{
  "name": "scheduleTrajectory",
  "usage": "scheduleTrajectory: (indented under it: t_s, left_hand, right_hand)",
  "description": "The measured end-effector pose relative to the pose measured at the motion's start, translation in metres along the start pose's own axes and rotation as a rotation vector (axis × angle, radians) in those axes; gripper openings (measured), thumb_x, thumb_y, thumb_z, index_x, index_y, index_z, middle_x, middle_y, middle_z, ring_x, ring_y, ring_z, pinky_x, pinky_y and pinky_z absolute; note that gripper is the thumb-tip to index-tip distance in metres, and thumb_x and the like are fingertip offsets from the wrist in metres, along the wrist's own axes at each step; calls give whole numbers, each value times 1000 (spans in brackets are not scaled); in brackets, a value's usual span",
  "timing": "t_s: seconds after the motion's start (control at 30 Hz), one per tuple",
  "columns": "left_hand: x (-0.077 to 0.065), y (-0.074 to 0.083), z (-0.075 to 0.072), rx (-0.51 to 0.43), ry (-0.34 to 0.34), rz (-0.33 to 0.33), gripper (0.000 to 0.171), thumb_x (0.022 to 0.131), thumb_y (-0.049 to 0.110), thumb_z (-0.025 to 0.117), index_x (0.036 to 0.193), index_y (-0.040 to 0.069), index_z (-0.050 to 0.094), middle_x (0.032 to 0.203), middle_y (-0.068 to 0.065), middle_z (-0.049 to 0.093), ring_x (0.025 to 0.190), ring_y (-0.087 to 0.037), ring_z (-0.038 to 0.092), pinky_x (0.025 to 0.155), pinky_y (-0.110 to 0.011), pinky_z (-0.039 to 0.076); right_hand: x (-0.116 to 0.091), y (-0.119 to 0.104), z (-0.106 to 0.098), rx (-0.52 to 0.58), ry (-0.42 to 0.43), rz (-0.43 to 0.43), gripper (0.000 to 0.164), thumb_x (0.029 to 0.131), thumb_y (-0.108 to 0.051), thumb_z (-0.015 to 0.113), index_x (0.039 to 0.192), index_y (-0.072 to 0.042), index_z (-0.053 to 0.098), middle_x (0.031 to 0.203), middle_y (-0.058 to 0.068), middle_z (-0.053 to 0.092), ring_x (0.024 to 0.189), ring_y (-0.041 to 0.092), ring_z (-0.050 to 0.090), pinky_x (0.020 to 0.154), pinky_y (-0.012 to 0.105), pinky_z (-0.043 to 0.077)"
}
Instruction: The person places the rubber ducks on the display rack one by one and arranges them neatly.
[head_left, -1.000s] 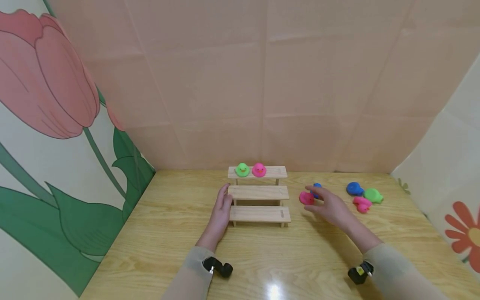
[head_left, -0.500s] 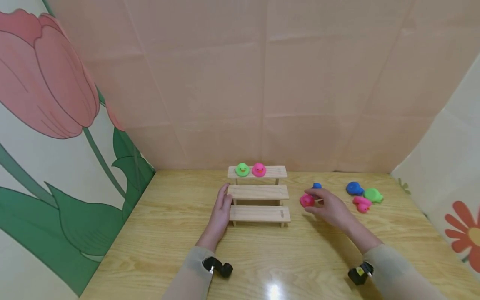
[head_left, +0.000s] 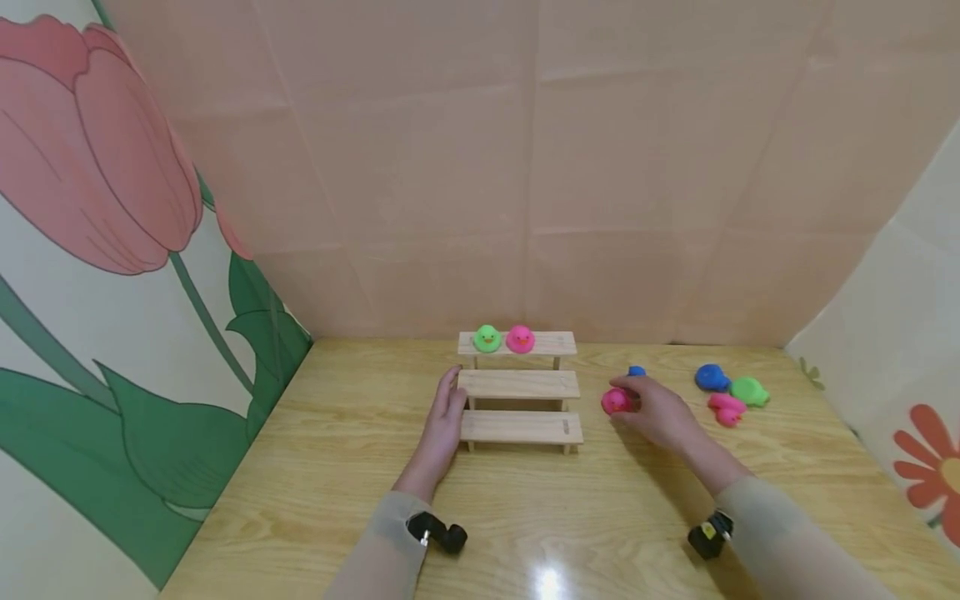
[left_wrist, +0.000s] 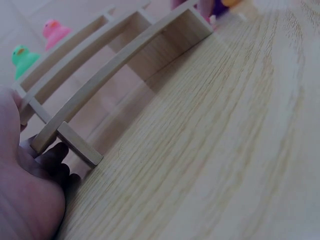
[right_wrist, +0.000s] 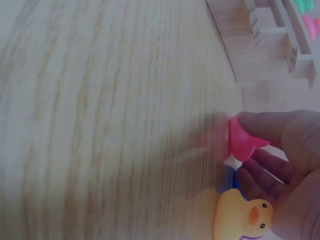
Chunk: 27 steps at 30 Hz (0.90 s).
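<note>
A three-tier wooden display stand [head_left: 519, 384] stands mid-table. My left hand [head_left: 438, 433] holds its left end, with fingers around the end of the lower planks in the left wrist view. On the top tier sit a green rubber duck [head_left: 487, 339] and a pink rubber duck [head_left: 521, 339]. Right of the stand, my right hand [head_left: 660, 414] pinches another pink rubber duck [right_wrist: 242, 140] between thumb and fingers, at the tabletop. Just behind that hand is a blue toy [head_left: 637, 371], mostly hidden. A yellow rubber duck [right_wrist: 235, 215] shows beside the hand only in the right wrist view.
Farther right on the table [head_left: 300, 500] lie a blue duck [head_left: 712, 377], a green duck [head_left: 749, 391] and a pink duck [head_left: 727, 409], close together. A pinkish-brown sheet [head_left: 420, 167] hangs behind the table. Printed flower panels flank both sides.
My right thumb and fingers have closed in on the pink duck, which has turned and shifted slightly. The left hand has stayed at the stand.
</note>
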<state>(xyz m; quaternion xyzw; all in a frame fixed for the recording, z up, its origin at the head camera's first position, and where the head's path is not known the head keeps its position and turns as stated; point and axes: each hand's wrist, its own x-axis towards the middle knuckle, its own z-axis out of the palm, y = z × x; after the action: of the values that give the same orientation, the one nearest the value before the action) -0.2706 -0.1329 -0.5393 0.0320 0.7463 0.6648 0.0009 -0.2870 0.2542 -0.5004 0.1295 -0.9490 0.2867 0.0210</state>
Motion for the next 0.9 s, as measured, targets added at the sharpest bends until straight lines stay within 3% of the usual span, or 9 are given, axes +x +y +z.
scheduleTrajectory:
  t_s: [0.47, 0.9]
  left_hand:
    - [2, 0, 0, 15, 5, 14, 53, 117, 61, 40, 168, 53, 32, 179, -4, 32, 164, -34, 28, 133, -63, 19]
    - [1, -1, 0, 14, 0, 8, 52, 116, 62, 39, 167, 55, 32, 179, -3, 33, 165, -32, 26, 133, -62, 18]
  right_hand:
    - [6, 3, 9, -120, 41, -38, 49, 91, -13, 89, 135, 1, 73, 133, 25, 72, 119, 46, 67, 101, 67, 55]
    - [-1, -8, -2, -61, 93, -50, 49, 96, -14, 87, 139, 3, 71, 135, 30, 67, 119, 50, 67, 100, 69, 56]
